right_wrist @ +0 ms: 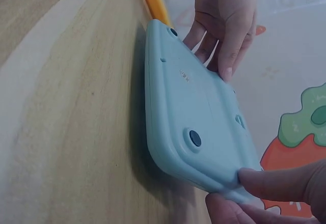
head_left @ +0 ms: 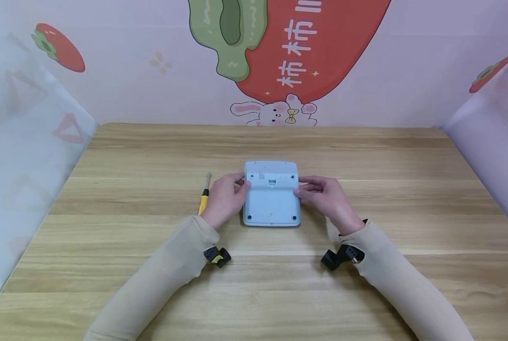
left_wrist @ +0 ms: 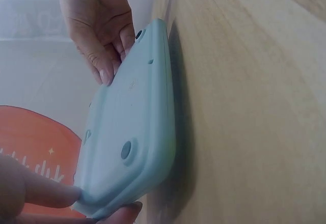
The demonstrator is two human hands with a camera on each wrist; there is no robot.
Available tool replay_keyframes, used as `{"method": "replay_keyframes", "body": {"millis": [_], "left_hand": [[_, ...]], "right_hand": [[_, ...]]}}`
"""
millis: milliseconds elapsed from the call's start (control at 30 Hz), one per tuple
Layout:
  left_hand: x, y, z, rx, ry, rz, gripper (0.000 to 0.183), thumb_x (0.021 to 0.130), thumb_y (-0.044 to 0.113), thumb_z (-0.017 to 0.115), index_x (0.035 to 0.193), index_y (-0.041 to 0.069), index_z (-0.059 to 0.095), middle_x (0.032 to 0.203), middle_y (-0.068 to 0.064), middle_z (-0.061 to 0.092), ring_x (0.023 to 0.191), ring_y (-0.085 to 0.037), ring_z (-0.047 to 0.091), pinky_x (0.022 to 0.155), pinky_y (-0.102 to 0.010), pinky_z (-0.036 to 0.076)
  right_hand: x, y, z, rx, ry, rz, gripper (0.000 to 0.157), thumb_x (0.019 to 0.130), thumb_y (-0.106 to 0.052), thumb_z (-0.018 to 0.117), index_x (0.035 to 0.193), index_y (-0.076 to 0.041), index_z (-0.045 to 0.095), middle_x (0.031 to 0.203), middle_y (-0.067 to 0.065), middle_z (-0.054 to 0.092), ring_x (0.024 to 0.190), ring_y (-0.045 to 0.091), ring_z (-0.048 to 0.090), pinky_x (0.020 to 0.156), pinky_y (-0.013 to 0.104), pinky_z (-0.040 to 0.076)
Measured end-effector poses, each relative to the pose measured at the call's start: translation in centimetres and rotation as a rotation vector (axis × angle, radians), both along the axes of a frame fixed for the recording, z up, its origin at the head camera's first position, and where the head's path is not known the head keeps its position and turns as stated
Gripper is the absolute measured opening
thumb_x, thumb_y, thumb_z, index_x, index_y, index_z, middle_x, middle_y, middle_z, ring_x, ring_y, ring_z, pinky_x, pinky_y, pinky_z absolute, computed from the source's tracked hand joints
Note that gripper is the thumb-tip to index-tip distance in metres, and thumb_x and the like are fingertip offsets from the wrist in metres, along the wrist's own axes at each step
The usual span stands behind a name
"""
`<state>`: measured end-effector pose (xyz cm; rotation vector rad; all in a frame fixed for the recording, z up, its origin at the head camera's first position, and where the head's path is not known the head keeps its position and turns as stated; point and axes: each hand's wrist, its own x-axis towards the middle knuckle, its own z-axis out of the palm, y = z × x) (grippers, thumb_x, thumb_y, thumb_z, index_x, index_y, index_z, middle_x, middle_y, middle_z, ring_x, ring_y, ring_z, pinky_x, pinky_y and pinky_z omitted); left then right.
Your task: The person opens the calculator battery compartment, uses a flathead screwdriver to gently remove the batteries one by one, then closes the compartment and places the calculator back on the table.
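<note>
A light blue calculator [head_left: 272, 206] is held back side up, low over the wooden table, with a shadow along its near edge. Its back shows dark round feet, screw holes and a small latch; its keys are hidden underneath. My left hand [head_left: 226, 196] grips the left edge, thumb on top and fingers at the side. On the opposite edge my right hand [head_left: 328, 196] pinches it between thumb and fingers. In the left wrist view the calculator [left_wrist: 130, 107] has a finger and thumb at its corner. The right wrist view shows the calculator [right_wrist: 198, 102] gripped likewise.
A screwdriver [head_left: 204, 201] with a yellow handle lies just left of my left hand, its tip pointing away. The wooden table [head_left: 254, 298] meets a printed cloth backdrop [head_left: 143, 85] at its far edge. Small black cameras [head_left: 222, 258] sit at both wrists.
</note>
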<state>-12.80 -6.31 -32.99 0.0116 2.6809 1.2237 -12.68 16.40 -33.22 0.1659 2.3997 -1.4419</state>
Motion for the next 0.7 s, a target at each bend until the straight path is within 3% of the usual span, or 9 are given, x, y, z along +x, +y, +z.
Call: {"method": "replay_keyframes", "body": {"millis": [333,700], "left_hand": [[-0.04,-0.02,-0.41,-0.033,0.056,-0.022,0.045,0.094,0.024,0.051,0.132,-0.001,0.048,0.109,-0.013,0.059,0.097,-0.023,0.058,0.08,-0.033,0.048],[-0.01,0.05,-0.63,-0.09,0.061,-0.036,0.046,0.094,0.026,0.05,0.132,-0.001,0.047,0.108,-0.014,0.056,0.094,-0.024,0.056,0.078,-0.034,0.045]], "right_hand": [[-0.09,0.09,-0.34,0.009,-0.006,0.015,0.048,0.088,-0.021,0.063,0.132,-0.008,0.05,0.116,0.014,0.062,0.09,0.013,0.065,0.085,0.03,0.052],[-0.22,0.06,-0.44,0.032,-0.042,0.024,0.048,0.088,-0.024,0.062,0.133,-0.01,0.05,0.116,0.013,0.062,0.091,0.014,0.065,0.086,0.03,0.051]]}}
